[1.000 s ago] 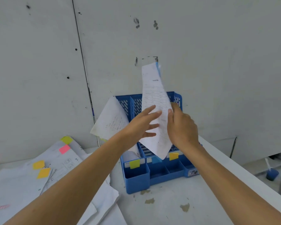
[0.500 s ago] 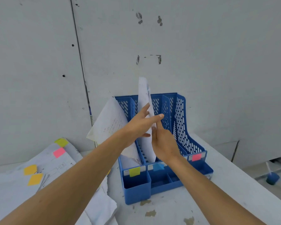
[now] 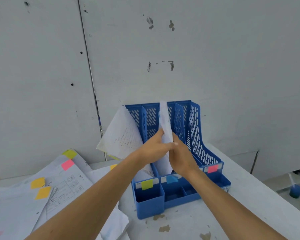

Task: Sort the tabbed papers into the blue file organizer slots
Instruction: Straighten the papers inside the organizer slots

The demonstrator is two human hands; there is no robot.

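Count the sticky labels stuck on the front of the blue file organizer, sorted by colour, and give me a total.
Yellow label: 1
Blue label: 1
Pink label: 1
Total: 3

Print on the leaning sheet (image 3: 123, 135) is unreadably small, and the paper pile (image 3: 16, 205) runs off the left edge

A plain office workroom: grey panel wall (image 3: 215, 49), chipped white table (image 3: 249, 196), blue file organizer (image 3: 149, 205), tabbed papers (image 3: 64, 186)
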